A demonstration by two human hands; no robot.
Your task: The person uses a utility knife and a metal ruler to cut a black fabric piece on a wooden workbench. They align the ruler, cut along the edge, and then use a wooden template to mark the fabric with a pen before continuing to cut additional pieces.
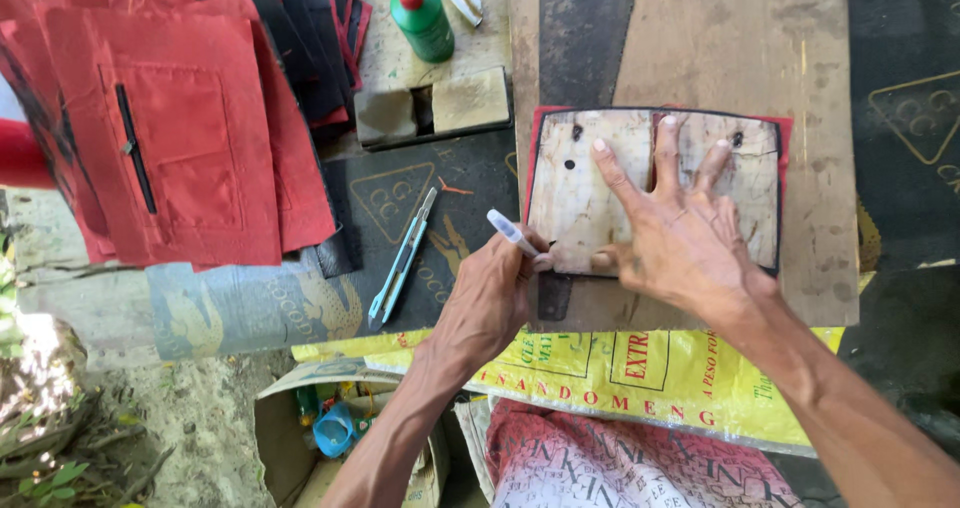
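Here, left hand (490, 293): pinching a white marker (513, 232) at the template's lower left edge.
Right hand (680, 233): lying flat, fingers spread, pressing the wooden template (570, 198) onto the board (760, 48).
Nearby: utility knife (402, 260), glue bottle (422, 18), red fabric pieces (170, 128).

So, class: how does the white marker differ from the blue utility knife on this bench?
The white marker is in the left hand, tip at the wooden template's edge; the blue utility knife lies untouched on the dark mat. The marker is short and stubby; the knife is longer and flatter. Both are slim hand tools lying diagonally.
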